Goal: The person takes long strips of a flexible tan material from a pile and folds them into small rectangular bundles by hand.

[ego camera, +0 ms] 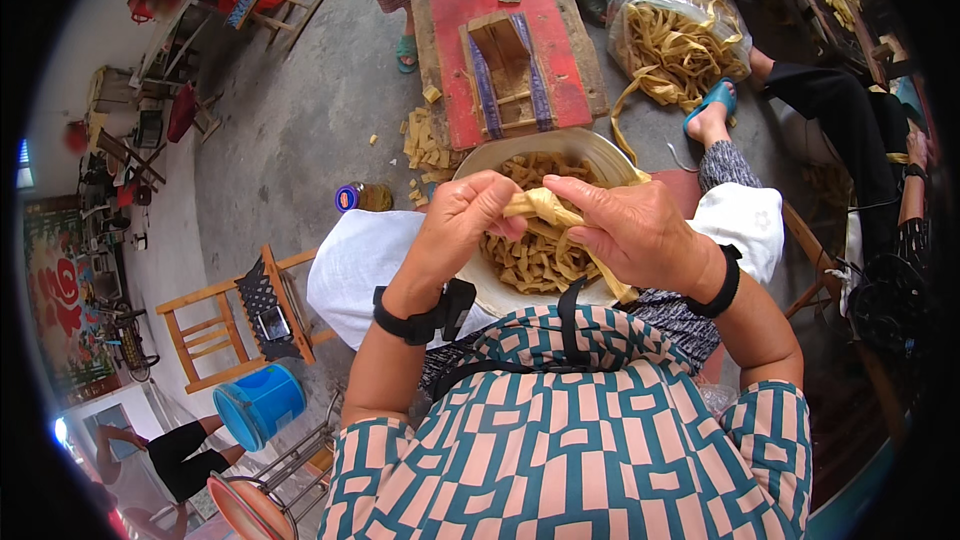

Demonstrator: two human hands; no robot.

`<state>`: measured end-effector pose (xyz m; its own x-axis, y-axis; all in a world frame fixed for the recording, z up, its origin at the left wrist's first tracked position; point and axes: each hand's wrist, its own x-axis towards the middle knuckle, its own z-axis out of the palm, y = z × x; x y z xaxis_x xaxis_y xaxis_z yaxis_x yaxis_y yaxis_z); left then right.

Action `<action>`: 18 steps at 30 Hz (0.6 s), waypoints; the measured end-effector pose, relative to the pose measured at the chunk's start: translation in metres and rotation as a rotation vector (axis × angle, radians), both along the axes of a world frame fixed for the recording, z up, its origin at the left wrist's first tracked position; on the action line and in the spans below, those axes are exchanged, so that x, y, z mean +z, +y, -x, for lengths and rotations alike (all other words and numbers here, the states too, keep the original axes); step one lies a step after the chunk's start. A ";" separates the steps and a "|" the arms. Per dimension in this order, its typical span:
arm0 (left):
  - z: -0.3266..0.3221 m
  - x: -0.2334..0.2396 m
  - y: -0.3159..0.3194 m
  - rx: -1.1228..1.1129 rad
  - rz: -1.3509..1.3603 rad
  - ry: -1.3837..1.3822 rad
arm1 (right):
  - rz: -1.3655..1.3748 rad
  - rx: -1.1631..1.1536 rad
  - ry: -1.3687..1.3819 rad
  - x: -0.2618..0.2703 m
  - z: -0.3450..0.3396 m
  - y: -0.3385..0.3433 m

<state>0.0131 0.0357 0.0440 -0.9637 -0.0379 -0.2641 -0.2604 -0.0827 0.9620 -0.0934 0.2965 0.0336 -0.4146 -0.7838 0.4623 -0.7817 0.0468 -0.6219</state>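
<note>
Both hands meet over a pale basin point(621, 154) between the knees. A flat, yellow, pliable strip point(551, 204) is wrapped over on itself between the fingers; whether it forms a tight knot I cannot tell. My left hand point(474, 211) pinches its left end between thumb and fingers. My right hand point(634, 225) grips the other side, index finger and thumb along the strip, whose tail hangs down to the right. Below lie many short, folded yellow-brown pieces point(525, 262) in the basin, with longer strips among them. The basin's near part is partly hidden by my hands.
Ahead stands a red-topped wooden bench point(465, 90) with a wooden fixture point(499, 41). A plastic bag of long strips point(667, 45) is at right. Cut pieces point(426, 142) and a lidded jar point(364, 197) lie left. A wooden chair point(217, 326) holds a phone. Other people are nearby.
</note>
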 end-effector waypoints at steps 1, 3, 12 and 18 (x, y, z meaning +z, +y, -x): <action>0.000 -0.004 0.004 -0.012 -0.060 0.004 | -0.010 -0.041 -0.039 0.003 -0.002 -0.001; -0.007 -0.004 0.010 0.041 -0.145 0.019 | -0.024 -0.086 -0.080 0.001 -0.002 0.003; -0.015 -0.004 0.003 0.056 0.138 0.132 | -0.090 -0.037 0.158 -0.009 0.003 0.013; 0.002 0.020 0.025 -0.163 1.228 0.686 | -0.183 -0.042 0.329 -0.005 0.005 0.000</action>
